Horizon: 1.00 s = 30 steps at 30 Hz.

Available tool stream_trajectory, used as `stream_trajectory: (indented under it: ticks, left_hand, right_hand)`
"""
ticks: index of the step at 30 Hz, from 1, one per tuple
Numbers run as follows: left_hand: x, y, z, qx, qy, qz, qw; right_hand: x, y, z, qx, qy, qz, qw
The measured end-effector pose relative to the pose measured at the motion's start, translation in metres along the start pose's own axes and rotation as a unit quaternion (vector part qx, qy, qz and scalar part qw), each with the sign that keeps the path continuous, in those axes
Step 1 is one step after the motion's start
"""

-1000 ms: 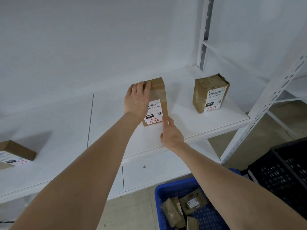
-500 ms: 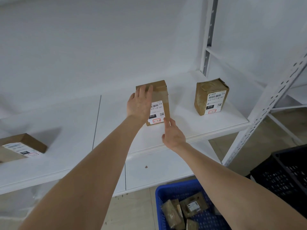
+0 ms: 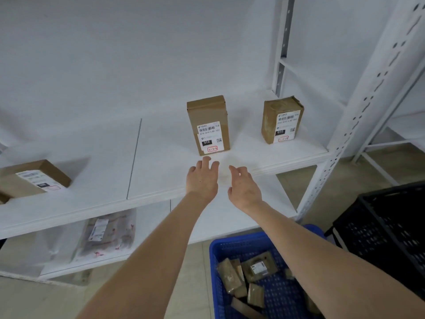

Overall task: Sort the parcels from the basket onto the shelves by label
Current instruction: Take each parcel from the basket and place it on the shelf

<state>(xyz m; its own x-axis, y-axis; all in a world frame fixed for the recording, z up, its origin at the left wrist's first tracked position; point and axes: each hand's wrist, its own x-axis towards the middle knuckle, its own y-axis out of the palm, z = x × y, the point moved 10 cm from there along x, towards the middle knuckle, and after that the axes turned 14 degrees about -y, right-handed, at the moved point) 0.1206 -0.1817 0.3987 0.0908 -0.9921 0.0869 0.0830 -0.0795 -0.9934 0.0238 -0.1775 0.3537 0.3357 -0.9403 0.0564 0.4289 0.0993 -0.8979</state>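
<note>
Left hand (image 3: 202,178), right hand (image 3: 245,187): both grips wide, fingers relaxed. Box (image 3: 208,125) upright on shelf (image 3: 161,162) just beyond left grip. Basket (image 3: 230,241) below right grip.

parcel (image 3: 208,125): matt brown cardboard, paper label | shelf (image 3: 161,171): smooth white | basket (image 3: 230,245): blue perforated plastic

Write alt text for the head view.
The left hand and right hand, both open, hover before an upright labelled box on a white shelf. A second box stands to its right; a blue basket of parcels sits below.
</note>
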Motion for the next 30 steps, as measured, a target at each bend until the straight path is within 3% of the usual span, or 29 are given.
stream_trajectory:
  ticks: [13,20,30]
  left_hand:
    - [-0.110,0.150,-0.049,-0.006,-0.043,0.229,0.972]
    - [-0.147,0.250,-0.121,-0.034,-0.114,0.338,0.933]
    - [-0.185,0.418,-0.223,-0.035,-0.095,0.430,0.897]
  right_hand:
    - [-0.113,0.091,-0.088,0.006,0.057,0.114,0.992]
    - [-0.163,0.161,-0.206,0.052,0.096,0.211,0.971]
    - [-0.223,0.298,-0.342,0.090,0.164,0.297,0.936]
